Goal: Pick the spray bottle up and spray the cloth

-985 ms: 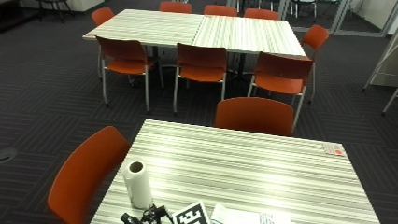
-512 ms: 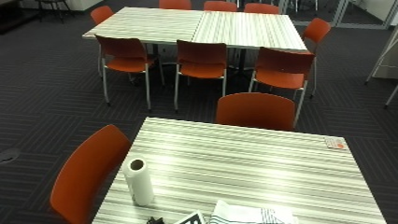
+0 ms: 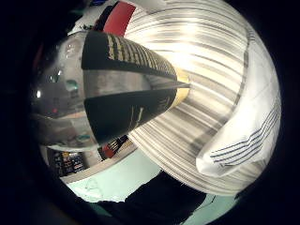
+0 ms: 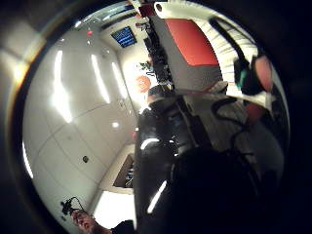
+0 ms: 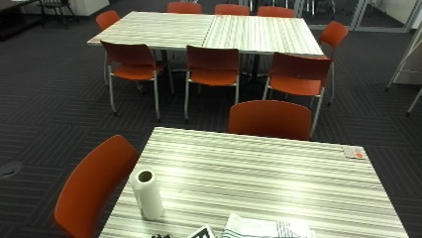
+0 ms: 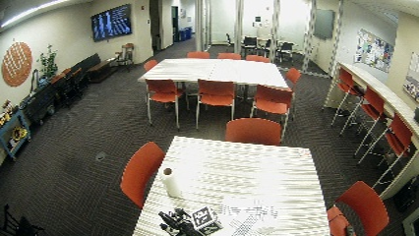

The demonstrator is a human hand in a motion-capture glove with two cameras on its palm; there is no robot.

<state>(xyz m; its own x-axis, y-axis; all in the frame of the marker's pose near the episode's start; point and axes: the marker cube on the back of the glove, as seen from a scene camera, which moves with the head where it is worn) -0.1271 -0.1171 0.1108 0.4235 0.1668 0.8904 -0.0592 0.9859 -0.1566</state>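
The spray bottle (image 3: 126, 93), clear with a black label, fills the little finger side palm view and lies along my palm, its base toward the striped table (image 3: 197, 47). My gloved right hand (image 6: 175, 222) is at the table's near left corner and grips the bottle. The white cloth (image 5: 267, 229) with dark stripes lies flat at the near edge, just right of the hand. In the little finger side palm view the cloth (image 3: 248, 126) is beside the bottle's base. The thumb side palm view shows mostly ceiling and a dark shape close to the palm.
A paper towel roll (image 5: 147, 194) stands upright near the table's left edge, behind the hand. A small orange card (image 5: 354, 152) lies at the far right corner. Orange chairs stand at the left side (image 5: 92, 188) and far side (image 5: 269, 119).
The outside picture has shifted a little, so its camera moved. The hand has sunk lower at the near table edge. Roll and cloth have not moved.
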